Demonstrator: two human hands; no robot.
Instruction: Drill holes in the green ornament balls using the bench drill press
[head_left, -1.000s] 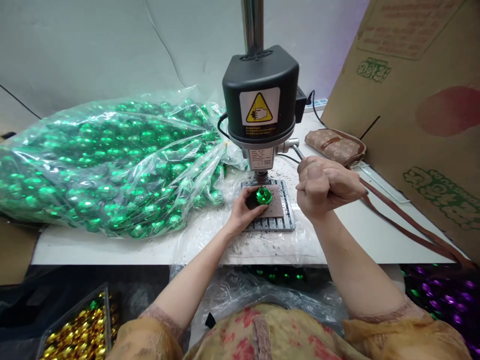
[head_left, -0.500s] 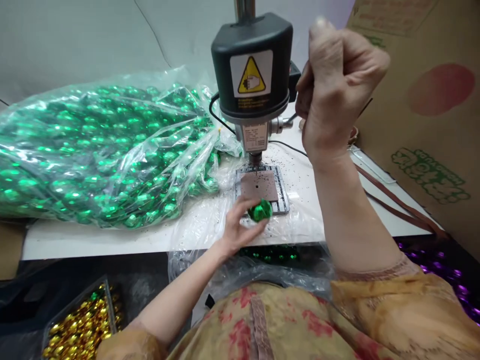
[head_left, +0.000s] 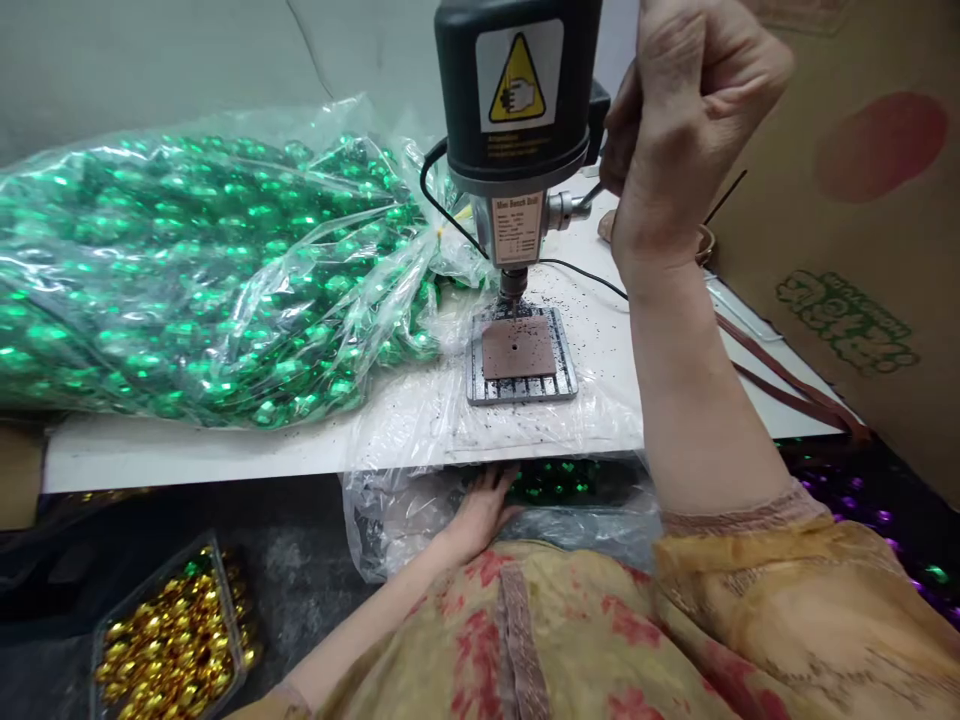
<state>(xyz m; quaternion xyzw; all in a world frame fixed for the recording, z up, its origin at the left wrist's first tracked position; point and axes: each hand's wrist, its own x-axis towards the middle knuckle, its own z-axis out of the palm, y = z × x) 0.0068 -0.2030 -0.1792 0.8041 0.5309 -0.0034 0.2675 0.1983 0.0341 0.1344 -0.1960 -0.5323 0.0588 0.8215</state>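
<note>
My right hand (head_left: 690,110) is raised beside the black mini bench drill (head_left: 517,100), closed in a fist round its thin metal lever (head_left: 591,196). The drill's bit hangs above a brown pad on the slotted metal base plate (head_left: 521,390), which has nothing on it. My left hand (head_left: 484,510) is low, under the white table's front edge (head_left: 187,465). Its fingers lie spread on a clear plastic bag (head_left: 405,520) that holds green faceted beads (head_left: 555,482). No bead shows in that hand.
A big clear bag of green beads (head_left: 187,270) fills the table's left side. A tray of gold beads (head_left: 172,640) sits low on the left. A cardboard box (head_left: 862,250) leans at the right, with a brown strap (head_left: 787,385) before it and purple beads (head_left: 862,480) below.
My left hand took the green bead off the base plate, carried it down past the table edge and now shows no bead. My right hand rose with the lever.
</note>
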